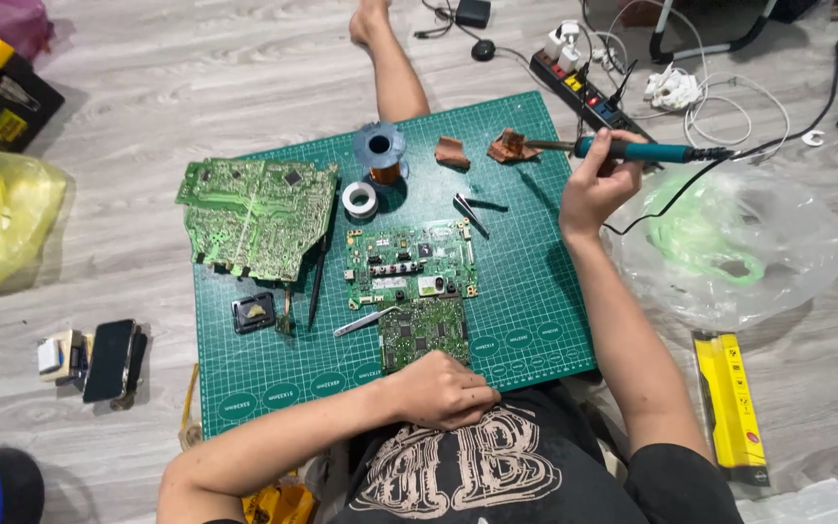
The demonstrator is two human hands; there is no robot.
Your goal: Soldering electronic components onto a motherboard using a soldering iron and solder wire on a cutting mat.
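right hand (596, 187) gripped around teal-handled soldering iron (632, 150), held up over the far right corner of the green cutting mat (526, 291); iron tip touching a brown sponge piece (511, 147) on the mat. black cord runs off the iron's back end to the right. left hand (443, 390) loosely curled, fingers tucked in, holding nothing visible, resting at the near edge of the mat just beside a small green circuit board (424, 330). medium circuit board (411, 262) sits touching that small one on its far side, mid-mat. large green circuit board (254, 215) overhangs the mat's left edge. silver tweezers (366, 321) lie left of the small board; second pair of tweezers (470, 211) near the right hand. solder spool (380, 152) and white tape roll (360, 199) at the far side of the mat, another brown sponge piece (452, 152) beside them. power strip (586, 94) on the floor beyond the mat. yellow box (731, 403) on the floor right, phone (109, 359) on the floor left.
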